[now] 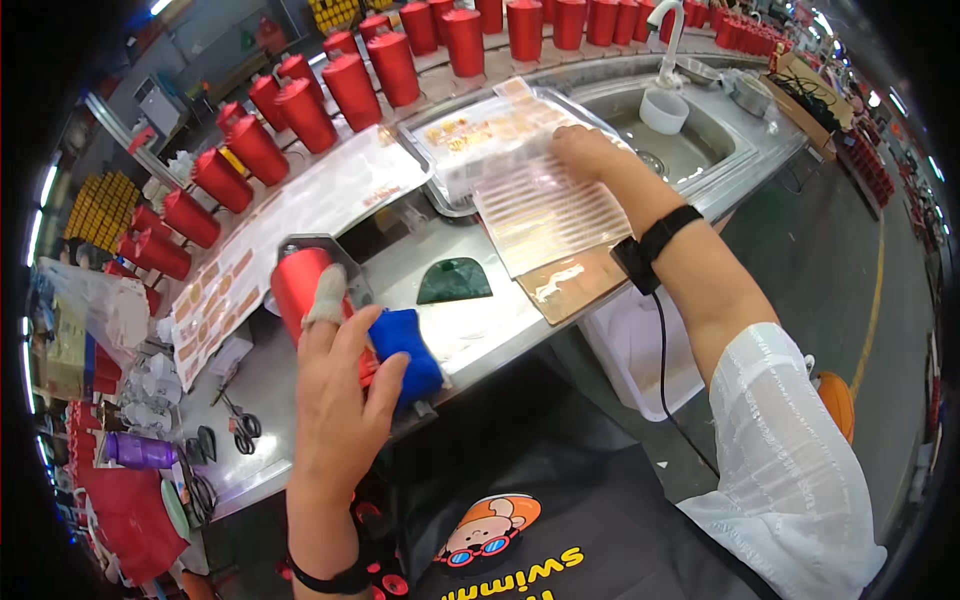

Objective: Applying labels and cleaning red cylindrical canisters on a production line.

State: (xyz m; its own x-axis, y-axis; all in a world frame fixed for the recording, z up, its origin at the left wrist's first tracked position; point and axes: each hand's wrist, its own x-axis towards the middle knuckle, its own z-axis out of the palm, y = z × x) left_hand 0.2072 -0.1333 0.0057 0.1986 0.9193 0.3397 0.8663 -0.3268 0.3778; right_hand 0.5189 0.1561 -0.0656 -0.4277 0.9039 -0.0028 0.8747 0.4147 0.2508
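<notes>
My left hand [345, 400] lies over a red metal tumbler [297, 284] on its side, thumb on one side and fingers along the other. One finger wears a pale finger cot [327, 297]. A blue cloth [406, 352] sits by the thumb, against the tumbler's end. My right hand [592, 153] reaches to a metal tray [455, 207] of wet printed sheets, its fingers bent down at the near right side; their tips are hidden. Below that hand a striped translucent sheet [550, 222] lies on a brown board [572, 283]. A dark green half-round scraper [454, 280] rests between the hands.
Several red tumblers [463, 42] stand upright along the back. A long decal sheet [290, 225] lies at the left, with scissors [243, 428] nearer. At the right is a sink [735, 150] with a white tap [668, 40]; a white bin [640, 350] stands below the edge.
</notes>
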